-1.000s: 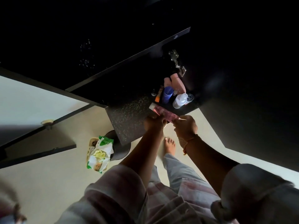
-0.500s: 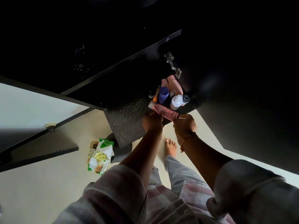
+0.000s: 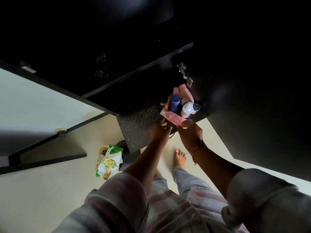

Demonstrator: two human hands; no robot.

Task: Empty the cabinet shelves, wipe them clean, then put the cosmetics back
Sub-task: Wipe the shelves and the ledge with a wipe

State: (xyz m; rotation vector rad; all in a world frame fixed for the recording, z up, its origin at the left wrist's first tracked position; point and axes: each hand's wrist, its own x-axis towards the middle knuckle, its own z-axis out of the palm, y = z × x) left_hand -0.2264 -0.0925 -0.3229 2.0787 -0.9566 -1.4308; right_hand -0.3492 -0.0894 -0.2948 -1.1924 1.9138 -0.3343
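Note:
A pink tube [image 3: 173, 118] with a pale cap lies tilted at the front edge of the dark speckled shelf [image 3: 139, 125]. My right hand [image 3: 191, 134] pinches its lower flat end. My left hand [image 3: 159, 130] is under the tube near its cap end, fingers curled; whether it grips the tube is unclear. Behind the tube stand a blue bottle [image 3: 174, 102], a white bottle [image 3: 186, 109], two pink bottles [image 3: 184, 92], an orange tube [image 3: 167, 105] and a small clear-capped jar [image 3: 196, 107]. The cabinet interior is very dark.
A green and white wipes pack [image 3: 109, 162] lies on the pale floor beside a dark round stool base [image 3: 129, 155]. A metal hinge [image 3: 183, 71] sits above the bottles. Dark open cabinet doors stretch left. My bare foot [image 3: 180, 157] stands below the shelf.
The pink tube has moved slightly further onto the shelf edge with my right hand on its end. My left hand stays beneath it. The camera tilted a little.

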